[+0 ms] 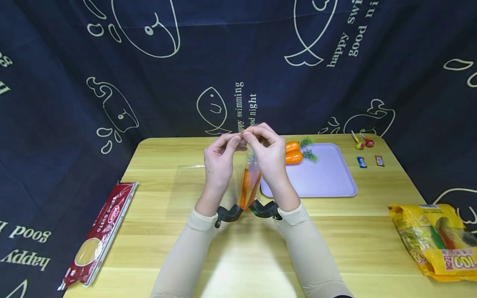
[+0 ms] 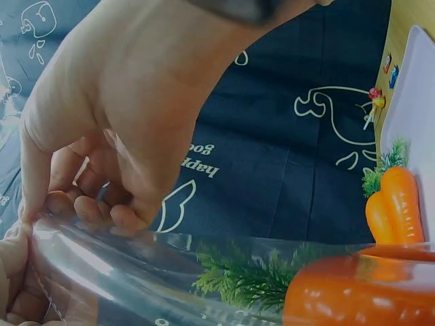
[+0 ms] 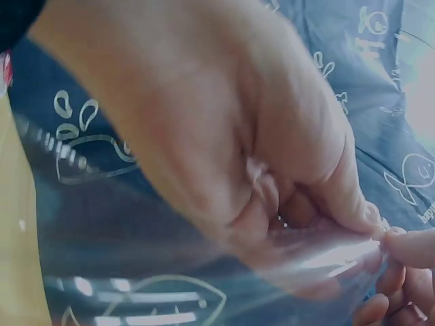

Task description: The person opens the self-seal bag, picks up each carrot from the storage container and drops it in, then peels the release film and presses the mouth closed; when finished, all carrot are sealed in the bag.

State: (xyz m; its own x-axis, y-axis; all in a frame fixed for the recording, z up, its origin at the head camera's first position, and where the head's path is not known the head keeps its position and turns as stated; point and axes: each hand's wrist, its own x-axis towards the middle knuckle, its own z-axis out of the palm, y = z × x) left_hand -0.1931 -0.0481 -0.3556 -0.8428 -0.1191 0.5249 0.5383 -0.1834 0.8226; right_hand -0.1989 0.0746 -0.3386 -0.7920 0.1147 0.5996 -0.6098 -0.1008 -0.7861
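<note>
My left hand (image 1: pixel 219 159) and right hand (image 1: pixel 271 157) meet above the middle of the table, thumbs and fingertips pinching the top edge of a clear plastic bag (image 2: pixel 156 278). The bag hangs upright below them. Inside it are orange toy carrots (image 1: pixel 249 188) with green leafy tops (image 2: pixel 251 278); how many is hard to tell. In the right wrist view, the see-through film stretches below the right hand (image 3: pixel 224 129), and the tips of both hands touch at one corner. Two more carrots (image 1: pixel 293 157) lie on a lilac tray (image 1: pixel 320 178) just right of the hands.
Another clear plastic sheet or bag (image 1: pixel 186 192) lies flat on the table, left of centre. A red pasta packet (image 1: pixel 100 236) rests along the left edge. On the right are two lollipops (image 1: pixel 359 145), small wrapped candies (image 1: pixel 361 162) and a yellow printed bag (image 1: pixel 434 244).
</note>
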